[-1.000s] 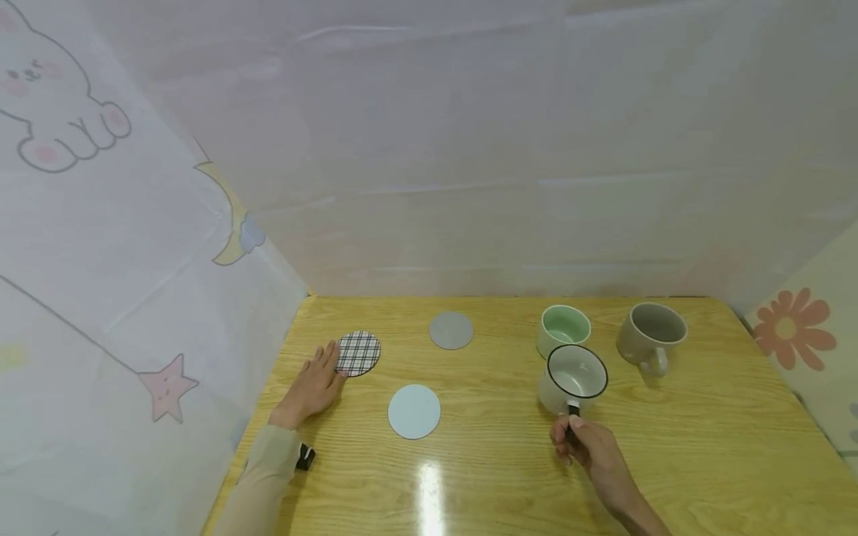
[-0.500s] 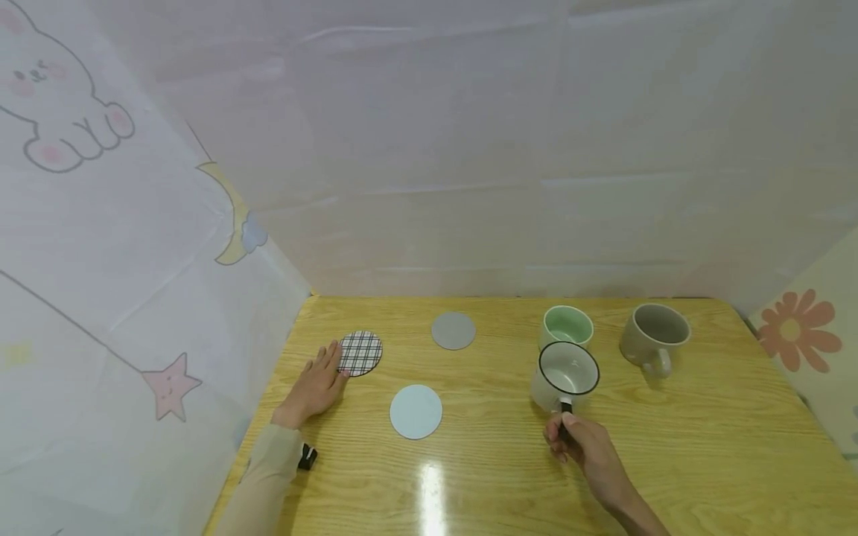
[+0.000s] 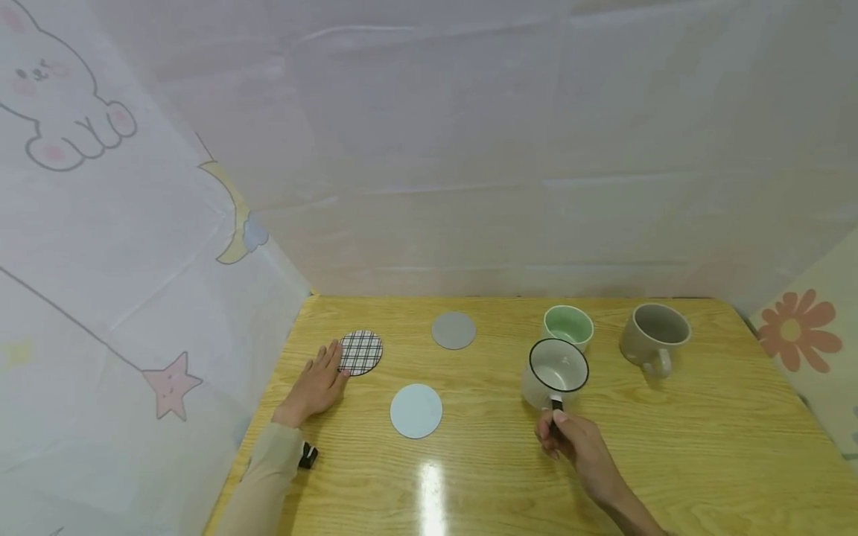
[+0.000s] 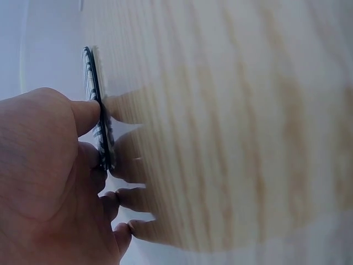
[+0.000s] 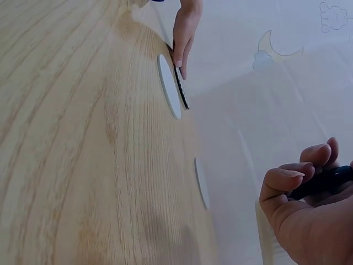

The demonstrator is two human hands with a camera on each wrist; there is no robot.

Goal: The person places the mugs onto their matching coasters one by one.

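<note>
Behind the far edge and around both ends of the pale yellow, wood-grained worktop (image 3: 482, 461) hung smooth whitish sheeting (image 3: 429, 149), printed on the left with a cartoon animal (image 3: 74, 100) and a pink star (image 3: 173, 385), on the right with a coral flower (image 3: 796, 330).

Over the worktop's left edge came an arm in a beige sleeve (image 3: 268, 465). Its left hand (image 3: 311, 388) lay palm down with the fingers extended, gripping nothing that I could make out; thumb and fingertips touched the rim of a coaster. The right hand (image 3: 582, 447), reaching in from the near edge, had its fingers curled firmly around the black handle (image 3: 557, 406) of a round white mug with a black rim (image 3: 556, 366). That mug was right of the worktop's middle, its mouth upward; I couldn't tell whether its base touched the wood.

Near the far right corner stood an upright taupe mug (image 3: 643, 345), its handle towards the near edge. To its left, close to the far edge, was a mint-green cup (image 3: 568, 324), partly hidden by the white mug.

Three flat round coasters lay leftward: a pale blue one (image 3: 416, 411) nearest the front, the black-and-white plaid one (image 3: 362, 353) under the left fingertips near the far left corner, and a plain grey one (image 3: 453, 330) near the far edge.
</note>
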